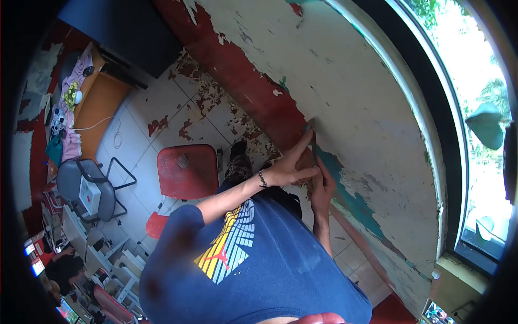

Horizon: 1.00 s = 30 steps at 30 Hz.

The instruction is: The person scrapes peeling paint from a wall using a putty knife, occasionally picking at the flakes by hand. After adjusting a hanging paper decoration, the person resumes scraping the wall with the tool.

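A narrow, flat scraper lies against the wall where red paint meets the pale layer and patches of green. My right hand is closed round its lower end. Stretched along the tool, my left hand has its fingertips pressed near the upper end and its thumb by my right hand. A dark bracelet circles my left wrist. Torn-edged red paint covers the lower wall band, and a green strip shows beside my right hand.
Paint flakes litter the tiled floor. A red-seated chair with an object on it stands to my left. Beyond are a black armchair, a wooden desk and a person. A window lies to my right.
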### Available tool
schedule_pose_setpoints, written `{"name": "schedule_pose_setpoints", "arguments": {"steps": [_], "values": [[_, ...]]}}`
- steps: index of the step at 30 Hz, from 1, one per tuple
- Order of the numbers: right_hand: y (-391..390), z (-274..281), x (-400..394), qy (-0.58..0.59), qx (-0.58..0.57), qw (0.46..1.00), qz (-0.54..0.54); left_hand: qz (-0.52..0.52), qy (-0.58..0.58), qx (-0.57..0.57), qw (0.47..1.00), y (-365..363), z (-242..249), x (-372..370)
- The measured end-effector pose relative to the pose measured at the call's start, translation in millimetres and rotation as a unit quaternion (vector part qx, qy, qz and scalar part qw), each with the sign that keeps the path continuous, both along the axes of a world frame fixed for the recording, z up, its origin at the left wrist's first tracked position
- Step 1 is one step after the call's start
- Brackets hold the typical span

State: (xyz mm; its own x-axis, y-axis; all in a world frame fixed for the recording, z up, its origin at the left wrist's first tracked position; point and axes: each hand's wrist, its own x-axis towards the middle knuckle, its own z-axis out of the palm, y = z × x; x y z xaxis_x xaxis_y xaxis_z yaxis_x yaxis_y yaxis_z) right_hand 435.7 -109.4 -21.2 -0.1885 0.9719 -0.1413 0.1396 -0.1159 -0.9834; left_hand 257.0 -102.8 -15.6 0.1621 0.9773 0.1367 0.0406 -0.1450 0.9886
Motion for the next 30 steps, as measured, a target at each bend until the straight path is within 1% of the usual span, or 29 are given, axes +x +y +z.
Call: {"name": "schedule_pose_setpoints", "arguments": {"steps": [1,2,3,4,5,6,7,8,9,10,11,12,13,14,15,16,18,19,20,21,22,23,24,25,26,27,28,29,30], "values": [[3.4,0.8,-8.2,-0.003,0.001,1.0,-0.002,-0.042,-0.034,-0.045,0.998,1.3,7.2,-7.1],[4.8,0.5,-15.5,-0.021,-0.032,0.999,-0.024,-0.047,-0.039,-0.047,0.997,3.3,5.7,-14.9],[2.8,1.6,-20.0,-0.04,-0.067,0.996,-0.049,-0.059,-0.043,-0.076,0.994,5.9,1.7,-23.4],[-0.9,7.3,-20.9,-0.051,-0.069,0.995,-0.054,-0.069,-0.049,-0.105,0.991,7.3,-0.9,-26.6],[-2.0,14.8,-24.1,-0.061,-0.112,0.99,-0.065,-0.074,-0.056,-0.104,0.99,8.7,-0.8,-27.4],[-3.5,21.7,-28.3,-0.068,-0.154,0.983,-0.077,-0.076,-0.059,-0.08,0.992,8.6,0.0,-28.2],[-5.2,28.3,-29.8,-0.073,-0.155,0.982,-0.083,-0.078,-0.061,-0.057,0.993,8.1,0.3,-29.9],[-5.3,34.4,-29.5,-0.061,-0.108,0.99,-0.074,-0.084,-0.065,-0.057,0.993,8.8,-1.6,-32.7],[-5.4,37.4,-31.3,-0.05,-0.06,0.995,-0.066,-0.09,-0.027,-0.013,0.995,9.4,-5.4,-34.5],[-2.7,28.4,-33.5,-0.057,-0.061,0.994,-0.074,-0.096,0.008,0.031,0.995,9.7,-6.8,-35.0],[1.5,12.3,-32.1,-0.088,-0.035,0.993,-0.069,-0.103,-0.003,0.029,0.994,10.0,-9.2,-37.8],[2.4,5.5,-28.5,-0.121,-0.009,0.991,-0.062,-0.112,-0.052,-0.013,0.992,12.8,-9.4,-44.7],[-1.7,15.6,-34.3,-0.133,-0.014,0.989,-0.066,-0.12,-0.1,-0.055,0.986,14.9,-10.9,-47.5],[-6.1,26.1,-46.0,-0.103,-0.061,0.989,-0.091,-0.121,-0.109,-0.058,0.985,16.4,-16.3,-46.1],[-8.8,31.9,-53.3,-0.068,-0.107,0.985,-0.116,-0.112,-0.044,0.0,0.993,18.0,-21.2,-46.3],[-12.2,33.0,-47.4,-0.07,-0.11,0.984,-0.118,-0.103,0.024,0.057,0.993,16.8,-24.4,-46.2],[-14.6,30.1,-33.8,-0.075,-0.049,0.992,-0.088,-0.112,0.041,0.066,0.991,15.7,-21.0,-43.2],[-11.4,21.5,-35.6,-0.073,-0.051,0.992,-0.091,-0.121,0.054,0.075,0.988,14.3,-17.6,-41.3],[-5.4,10.6,-38.2,-0.118,-0.025,0.989,-0.082,-0.126,0.053,0.074,0.988,13.0,-18.0,-41.5],[-2.4,4.2,-38.7,-0.165,0.003,0.984,-0.071,-0.121,-0.027,0.03,0.992,14.4,-20.5,-43.6],[-3.6,10.0,-41.9,-0.169,0.004,0.983,-0.072,-0.113,-0.109,-0.015,0.988,16.3,-22.2,-44.0],[-4.0,18.9,-47.5,-0.142,-0.006,0.987,-0.075,-0.111,-0.112,-0.013,0.987,18.0,-22.4,-45.1],[-5.7,26.8,-47.6,-0.117,-0.019,0.99,-0.077,-0.143,-0.099,-0.043,0.984,16.3,-20.1,-46.3],[-10.8,32.5,-38.2,-0.119,-0.022,0.99,-0.071,-0.173,-0.084,-0.074,0.979,14.0,-17.8,-46.2],[-12.0,37.2,-29.0,-0.118,-0.021,0.991,-0.063,-0.163,-0.078,-0.071,0.981,15.8,-17.0,-41.7],[-10.6,40.9,-27.9,-0.115,-0.021,0.992,-0.057,-0.115,-0.014,0.013,0.993,14.3,-14.4,-33.3],[-6.3,37.9,-34.8,-0.109,-0.023,0.992,-0.057,-0.075,0.051,0.095,0.991,11.3,-13.0,-29.6],[1.9,33.9,-45.1,-0.15,0.0,0.988,-0.043,-0.079,0.055,0.094,0.991,11.8,-14.9,-34.0],[4.6,32.8,-48.7,-0.195,0.023,0.98,-0.029,-0.098,-0.037,0.004,0.995,13.5,-11.8,-40.2]]}}
